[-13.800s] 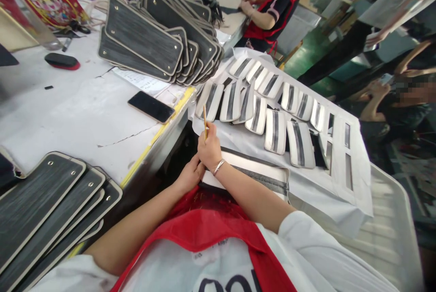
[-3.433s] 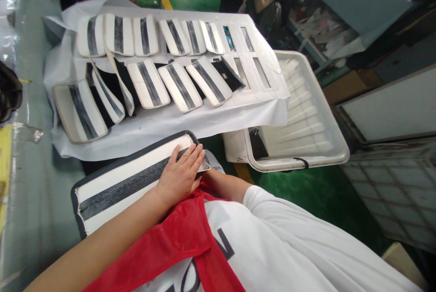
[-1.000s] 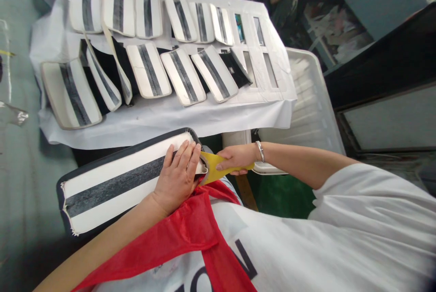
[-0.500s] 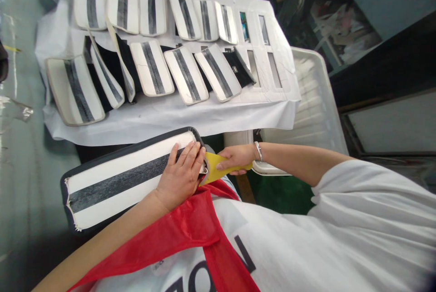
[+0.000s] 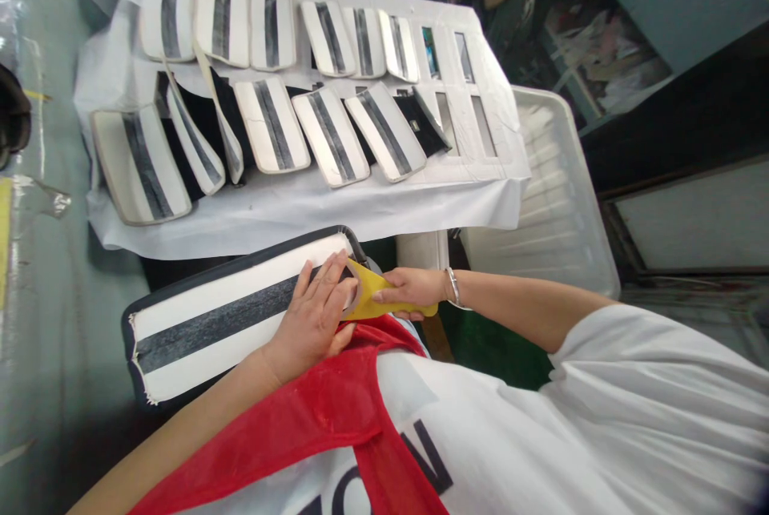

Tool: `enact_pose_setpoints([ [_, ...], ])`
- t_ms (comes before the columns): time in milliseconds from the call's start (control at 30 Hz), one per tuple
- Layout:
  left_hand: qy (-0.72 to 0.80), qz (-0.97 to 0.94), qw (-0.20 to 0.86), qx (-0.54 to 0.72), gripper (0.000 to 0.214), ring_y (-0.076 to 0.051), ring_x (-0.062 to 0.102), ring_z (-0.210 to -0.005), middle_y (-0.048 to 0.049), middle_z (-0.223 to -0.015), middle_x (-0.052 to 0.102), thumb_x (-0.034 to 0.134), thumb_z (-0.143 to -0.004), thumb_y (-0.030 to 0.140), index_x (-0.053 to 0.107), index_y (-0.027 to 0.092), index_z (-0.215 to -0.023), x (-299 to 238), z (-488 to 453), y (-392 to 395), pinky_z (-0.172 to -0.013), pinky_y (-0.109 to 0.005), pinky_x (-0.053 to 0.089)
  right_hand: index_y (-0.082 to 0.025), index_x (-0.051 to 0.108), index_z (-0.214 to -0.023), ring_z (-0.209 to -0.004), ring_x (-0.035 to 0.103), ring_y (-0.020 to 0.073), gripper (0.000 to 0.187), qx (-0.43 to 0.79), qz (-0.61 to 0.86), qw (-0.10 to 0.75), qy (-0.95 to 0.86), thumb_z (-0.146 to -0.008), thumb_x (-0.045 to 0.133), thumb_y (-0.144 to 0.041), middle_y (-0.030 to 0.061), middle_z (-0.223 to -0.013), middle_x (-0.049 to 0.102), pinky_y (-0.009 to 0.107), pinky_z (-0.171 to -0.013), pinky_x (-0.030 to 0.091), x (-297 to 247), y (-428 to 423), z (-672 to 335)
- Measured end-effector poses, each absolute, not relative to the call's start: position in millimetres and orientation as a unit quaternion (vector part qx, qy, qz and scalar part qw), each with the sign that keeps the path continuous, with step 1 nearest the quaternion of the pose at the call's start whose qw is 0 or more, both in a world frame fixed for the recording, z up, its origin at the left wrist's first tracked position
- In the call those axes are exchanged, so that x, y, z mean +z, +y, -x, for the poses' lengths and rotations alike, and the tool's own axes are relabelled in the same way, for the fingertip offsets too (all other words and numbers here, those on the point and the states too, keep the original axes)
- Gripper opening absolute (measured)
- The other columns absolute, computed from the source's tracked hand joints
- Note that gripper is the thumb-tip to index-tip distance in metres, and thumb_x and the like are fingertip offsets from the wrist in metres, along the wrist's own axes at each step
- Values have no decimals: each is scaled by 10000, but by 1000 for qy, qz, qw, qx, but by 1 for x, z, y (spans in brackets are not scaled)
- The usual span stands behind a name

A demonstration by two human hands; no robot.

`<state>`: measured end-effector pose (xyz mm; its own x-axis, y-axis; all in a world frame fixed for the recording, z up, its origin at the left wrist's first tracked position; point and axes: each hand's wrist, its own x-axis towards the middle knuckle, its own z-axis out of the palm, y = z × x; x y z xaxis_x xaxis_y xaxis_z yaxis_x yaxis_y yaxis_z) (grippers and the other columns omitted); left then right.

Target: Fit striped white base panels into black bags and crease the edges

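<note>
The striped panel (image 5: pixel 219 325) by the red apron (image 5: pixel 288 427) looks part done — its far end is ragged. The right hand (image 5: pixel 414 292) grips a yellow tool (image 5: pixel 364 296) at the near end; whether the left hand (image 5: pixel 316 307) on top pinches, I can't tell.

The one head-worn camera looks forward and down, close above the red apron (image 5: pixel 324 403), taking in the white sheet (image 5: pixel 384 211) from near edge to far edge.
</note>
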<state>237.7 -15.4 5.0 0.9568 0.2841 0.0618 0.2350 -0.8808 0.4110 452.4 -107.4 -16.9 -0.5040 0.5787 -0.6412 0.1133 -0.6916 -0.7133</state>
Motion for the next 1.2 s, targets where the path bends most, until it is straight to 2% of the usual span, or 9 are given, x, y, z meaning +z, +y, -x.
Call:
enact_pose_setpoints([
  [200,130,-960,239,57,306,-261,234,-1386,-156,-1469,324,524,-790,269,571,151,-1069,4,-233,-12,-1136,-502,123,-173,415,-795,-331,459,76,361,746,534,177,-356,-864,467,-523,-46,-506,522,164,-299,339,-8,-133,-446],
  [367,130,-972,176,88,504,-296,312,-1347,-183,-1428,385,528,-825,447,519,115,-1204,3,-235,-16,-1123,-545,102,-174,428,-851,-341,472,88,344,734,555,255,-298,-870,447,-517,-47,-509,516,176,-309,379,-7,-150,-430],
  [467,120,-977,132,118,635,-307,323,-1340,-196,-1420,390,495,-842,515,438,88,-1309,10,-247,-19,-1118,-567,64,-177,439,-791,-339,465,86,331,726,565,277,-279,-885,419,-494,-44,-500,508,175,-303,368,-6,-151,-419],
  [600,60,-982,117,133,581,-287,339,-1333,-174,-1418,404,395,-903,482,437,79,-1320,9,-284,-24,-1124,-544,111,-187,431,-714,-318,451,88,275,712,590,290,-249,-858,480,-417,-53,-464,492,182,-285,347,-7,-148,-413],
  [667,41,-984,117,126,478,-281,415,-1281,-161,-1348,497,365,-928,396,511,78,-1253,0,-303,-24,-1119,-545,143,-186,435,-689,-311,457,90,264,699,611,275,-250,-858,479,-383,-46,-459,501,185,-284,353,-9,-148,-412],
  [800,51,-985,124,110,349,-277,539,-1141,-126,-1065,672,372,-921,288,644,95,-1026,-17,-320,-21,-1107,-573,169,-184,421,-637,-306,450,83,298,709,616,233,-251,-888,424,-345,-34,-446,504,183,-285,350,-11,-145,-417],
  [967,91,-981,107,132,320,-267,563,-1076,-107,-937,675,369,-919,271,645,110,-942,-19,-321,-21,-1102,-573,189,-170,437,-584,-304,443,76,333,727,600,160,-293,-876,441,-330,-32,-437,497,179,-294,345,-8,-123,-441],
  [1100,120,-978,84,150,307,-269,569,-1036,-102,-872,655,374,-915,283,632,118,-886,-16,-322,-25,-1088,-570,220,-152,450,-491,-298,434,71,348,726,575,75,-369,-826,483,-240,-29,-382,472,168,-302,335,-5,-103,-458],
  [1200,109,-980,76,146,319,-250,597,-903,-77,-739,630,374,-911,292,615,138,-771,-16,-321,-25,-1081,-578,220,-150,457,-492,-299,438,79,370,732,572,102,-356,-844,465,-265,-15,-384,481,180,-304,341,-10,-108,-451],
])
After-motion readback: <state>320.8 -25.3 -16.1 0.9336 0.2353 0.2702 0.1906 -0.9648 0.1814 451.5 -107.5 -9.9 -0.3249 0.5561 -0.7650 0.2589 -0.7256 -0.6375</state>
